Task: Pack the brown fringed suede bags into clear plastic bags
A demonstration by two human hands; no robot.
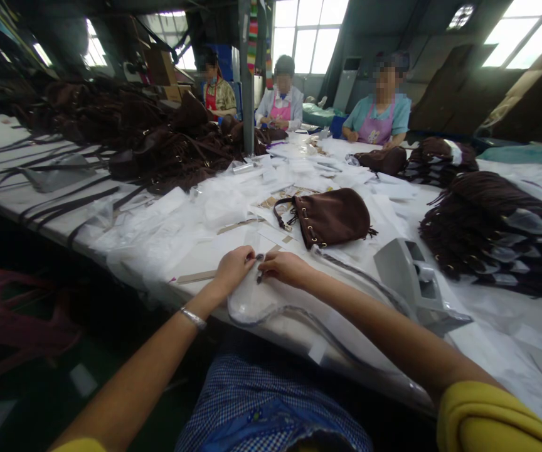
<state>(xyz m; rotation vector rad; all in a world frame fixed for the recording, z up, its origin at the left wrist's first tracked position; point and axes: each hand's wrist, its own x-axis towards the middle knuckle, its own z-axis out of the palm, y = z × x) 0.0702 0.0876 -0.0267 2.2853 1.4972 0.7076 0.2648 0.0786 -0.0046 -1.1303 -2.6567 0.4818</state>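
Near the table's front edge, my left hand (234,269) is closed in a pinch, with its fingertips at the end of a dark strap wrapped in clear plastic (294,310). From the other side, my right hand (286,269) pinches the same end, close to the left fingertips. A small dark piece, perhaps a buckle or clip, shows between the two hands; its exact form is too small to tell. The wrapped strap loops along the table edge to the right. Just beyond my hands lies a brown drawstring bag (334,216) with eyelets and a short strap.
Right of my hands stands a grey tape dispenser (412,276). Stacked dark brown bags (497,229) lie farther right, and a large heap of brown bags (158,138) covers the left. Plastic and paper sheets (196,220) litter the table. Several co-workers sit at the far side.
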